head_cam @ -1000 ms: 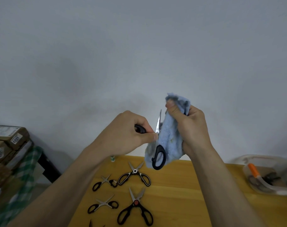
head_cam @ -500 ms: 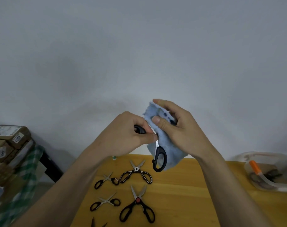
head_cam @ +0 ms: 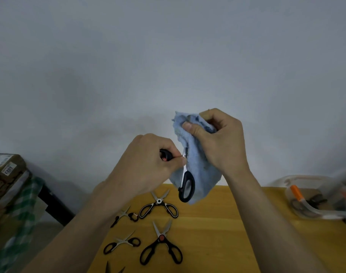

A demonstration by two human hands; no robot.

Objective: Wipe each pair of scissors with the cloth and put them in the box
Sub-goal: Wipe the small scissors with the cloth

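My left hand (head_cam: 148, 164) grips one black handle of an opened pair of scissors (head_cam: 186, 184), held up in front of the wall. Its other handle loop hangs down over the table's far edge. My right hand (head_cam: 219, 142) is closed on the light blue cloth (head_cam: 199, 168), wrapped around the upper blade, which is hidden. Several more black-handled scissors lie on the wooden table (head_cam: 217, 233): a large pair (head_cam: 159, 206), a second large pair (head_cam: 161, 245) and two small pairs (head_cam: 124, 215) (head_cam: 121, 243). The clear plastic box (head_cam: 306, 200) stands at the right.
The box holds an orange-handled tool (head_cam: 296, 193) and dark scissors. Blade tips (head_cam: 115, 269) poke in at the bottom edge. Cardboard boxes (head_cam: 6, 170) and a green checked cloth (head_cam: 20, 213) lie left of the table. A plain wall fills the background.
My right hand with the cloth first slid down the blade toward the pivot, then back up over the tip. The left hand kept its hold on the handle.
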